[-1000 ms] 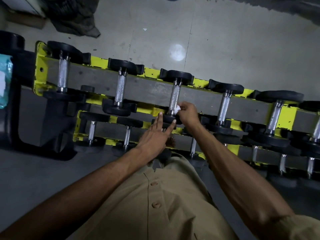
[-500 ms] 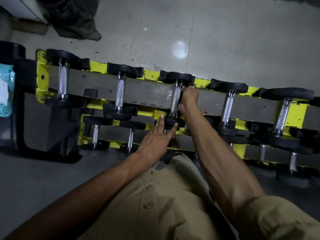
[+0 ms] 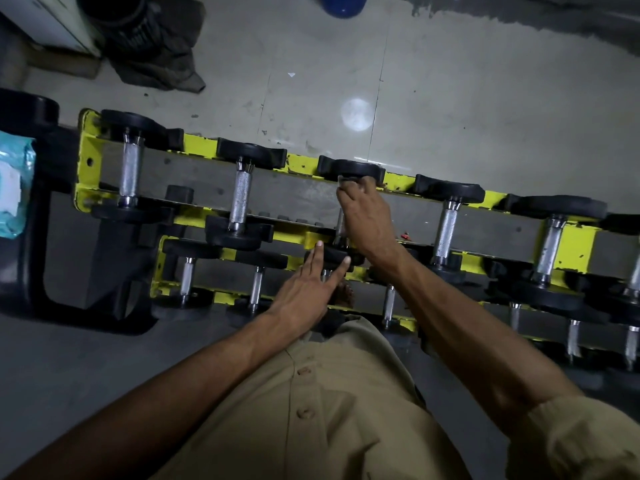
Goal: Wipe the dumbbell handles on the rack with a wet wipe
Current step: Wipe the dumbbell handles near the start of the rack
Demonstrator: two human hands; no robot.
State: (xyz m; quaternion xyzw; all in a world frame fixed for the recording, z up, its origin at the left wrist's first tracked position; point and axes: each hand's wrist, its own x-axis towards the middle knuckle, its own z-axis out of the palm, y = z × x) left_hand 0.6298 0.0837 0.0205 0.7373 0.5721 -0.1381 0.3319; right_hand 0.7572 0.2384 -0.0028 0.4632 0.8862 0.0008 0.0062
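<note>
Both hands are on the third dumbbell (image 3: 349, 168) of the top row. My left hand (image 3: 304, 289) lies flat, fingers straight, pressing its near head. My right hand (image 3: 363, 216) is curled round the far end of the bar.

Taking things by size, the yellow rack (image 3: 201, 142) runs slantwise across the floor, with a second row of smaller dumbbells below. A packet of wipes (image 3: 14, 188) sits on a black stand at its left end, well apart from my hands. The dumbbell handle (image 3: 340, 226) shows only as a short steel stretch below my right palm. The wet wipe (image 3: 344, 183) is a pale scrap at my fingertips, mostly hidden, just beside the far head.

I judge this to be the end of an outward stroke on the third handle. Next I should either draw the wipe back toward me or let go and move to the fourth handle on the right, keeping the wipe folded in my grip.

A second ago my right hand was at the near end with the white wipe plainly showing. It has since slid the whole length, while my left hand has not shifted.
</note>
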